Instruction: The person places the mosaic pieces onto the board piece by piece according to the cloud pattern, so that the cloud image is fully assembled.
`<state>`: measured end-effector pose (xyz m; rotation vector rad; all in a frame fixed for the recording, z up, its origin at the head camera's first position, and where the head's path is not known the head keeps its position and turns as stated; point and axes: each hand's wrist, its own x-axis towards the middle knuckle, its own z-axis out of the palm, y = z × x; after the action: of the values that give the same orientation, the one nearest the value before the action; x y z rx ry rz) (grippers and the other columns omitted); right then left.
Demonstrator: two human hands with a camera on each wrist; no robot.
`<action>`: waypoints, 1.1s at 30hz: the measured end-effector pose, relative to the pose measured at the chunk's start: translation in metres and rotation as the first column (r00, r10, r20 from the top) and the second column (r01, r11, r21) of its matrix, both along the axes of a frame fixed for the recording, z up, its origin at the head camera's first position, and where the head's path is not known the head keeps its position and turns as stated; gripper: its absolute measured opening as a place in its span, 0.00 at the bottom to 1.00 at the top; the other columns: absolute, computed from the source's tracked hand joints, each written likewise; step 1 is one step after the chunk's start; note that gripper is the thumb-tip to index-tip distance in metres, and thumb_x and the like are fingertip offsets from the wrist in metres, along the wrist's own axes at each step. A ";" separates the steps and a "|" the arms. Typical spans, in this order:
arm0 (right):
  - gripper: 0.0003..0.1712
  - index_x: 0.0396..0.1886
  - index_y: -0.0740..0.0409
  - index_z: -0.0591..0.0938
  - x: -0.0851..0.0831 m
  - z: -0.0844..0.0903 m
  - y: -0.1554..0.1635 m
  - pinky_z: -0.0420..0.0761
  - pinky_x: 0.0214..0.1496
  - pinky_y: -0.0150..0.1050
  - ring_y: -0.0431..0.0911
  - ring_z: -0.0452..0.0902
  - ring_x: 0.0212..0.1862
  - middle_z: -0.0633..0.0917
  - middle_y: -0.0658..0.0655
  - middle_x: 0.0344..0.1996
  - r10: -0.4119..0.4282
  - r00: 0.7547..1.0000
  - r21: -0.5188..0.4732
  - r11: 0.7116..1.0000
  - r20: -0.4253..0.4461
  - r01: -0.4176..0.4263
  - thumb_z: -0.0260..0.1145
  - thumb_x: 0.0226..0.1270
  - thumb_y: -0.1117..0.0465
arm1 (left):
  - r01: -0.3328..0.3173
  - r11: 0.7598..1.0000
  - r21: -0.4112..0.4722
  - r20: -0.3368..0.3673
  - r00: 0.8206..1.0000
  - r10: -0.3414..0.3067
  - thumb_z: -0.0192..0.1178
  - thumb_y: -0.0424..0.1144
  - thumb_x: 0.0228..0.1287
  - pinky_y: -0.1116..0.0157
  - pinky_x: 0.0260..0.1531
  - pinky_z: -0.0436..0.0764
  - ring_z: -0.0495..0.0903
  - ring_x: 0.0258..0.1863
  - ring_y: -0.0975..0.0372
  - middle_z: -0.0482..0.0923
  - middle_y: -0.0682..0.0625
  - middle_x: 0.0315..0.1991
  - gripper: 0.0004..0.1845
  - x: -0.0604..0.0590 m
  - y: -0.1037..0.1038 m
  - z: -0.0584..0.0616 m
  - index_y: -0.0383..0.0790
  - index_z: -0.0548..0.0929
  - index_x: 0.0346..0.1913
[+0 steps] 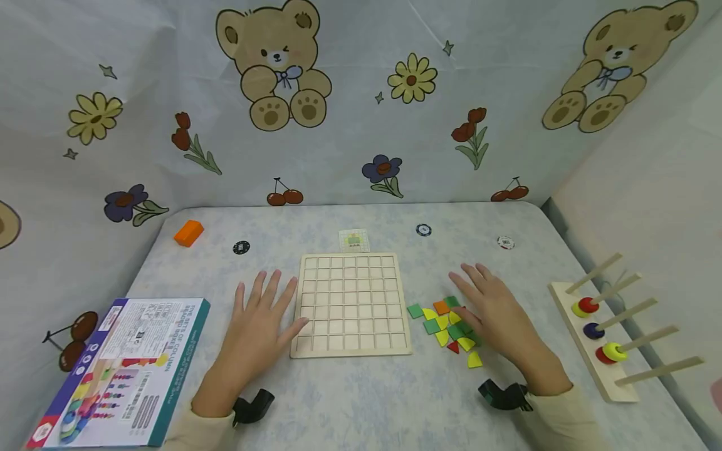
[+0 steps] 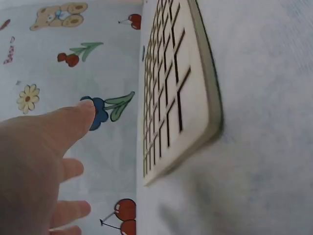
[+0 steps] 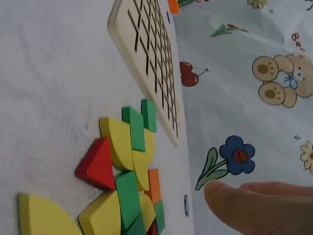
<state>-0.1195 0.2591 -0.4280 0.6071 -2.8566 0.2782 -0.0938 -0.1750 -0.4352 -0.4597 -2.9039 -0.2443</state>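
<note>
The coloured tiles [image 1: 448, 326] lie just right of the grid board [image 1: 351, 304]; the right hand [image 1: 493, 313] rests spread over them, nearer; the left hand [image 1: 261, 319] lies flat, spread, at the board's left edge.

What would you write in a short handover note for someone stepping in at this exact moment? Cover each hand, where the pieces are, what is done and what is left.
Left hand: open, flat on the table, thumb at the lower left edge of the wooden grid board.
Right hand: open, fingers spread over the pile of coloured tiles, holding none.
Board: centred on the table, every cell visible is empty.
Tiles: green, yellow, orange and red pieces heaped just right of the board.
Done: no tile placed.
Left: judging by the empty cells, all tile placing.
</note>
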 end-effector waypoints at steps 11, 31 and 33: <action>0.14 0.49 0.50 0.91 -0.026 -0.014 0.005 0.72 0.30 0.34 0.38 0.68 0.29 0.78 0.43 0.31 0.061 0.968 -0.122 0.992 0.243 -0.032 0.77 0.63 0.58 | 0.030 0.939 0.342 -0.135 0.991 0.018 0.76 0.48 0.59 0.55 0.44 0.74 0.73 0.44 0.57 0.80 0.51 0.44 0.27 -0.015 -0.019 -0.036 0.46 0.86 0.61; 0.13 0.49 0.51 0.86 -0.027 -0.029 -0.008 0.66 0.24 0.34 0.38 0.63 0.19 0.69 0.42 0.15 0.029 0.963 -0.066 0.998 0.266 -0.012 0.73 0.68 0.53 | -0.034 0.908 0.417 0.161 0.986 -0.037 0.72 0.60 0.59 0.68 0.21 0.58 0.54 0.16 0.70 0.59 0.62 0.14 0.26 -0.021 -0.026 -0.052 0.59 0.87 0.59; 0.14 0.49 0.52 0.85 -0.028 -0.029 -0.010 0.66 0.24 0.34 0.38 0.63 0.19 0.68 0.43 0.15 0.029 0.962 -0.059 0.998 0.270 -0.014 0.72 0.69 0.52 | -0.032 0.907 0.421 0.161 0.986 -0.041 0.72 0.61 0.59 0.67 0.22 0.59 0.55 0.16 0.70 0.60 0.62 0.14 0.25 -0.022 -0.026 -0.053 0.59 0.87 0.59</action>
<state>-0.1477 0.2496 -0.4571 0.6338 -3.0909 0.4784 -0.1154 -0.2012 -0.4884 -0.3839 -2.8815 -0.9318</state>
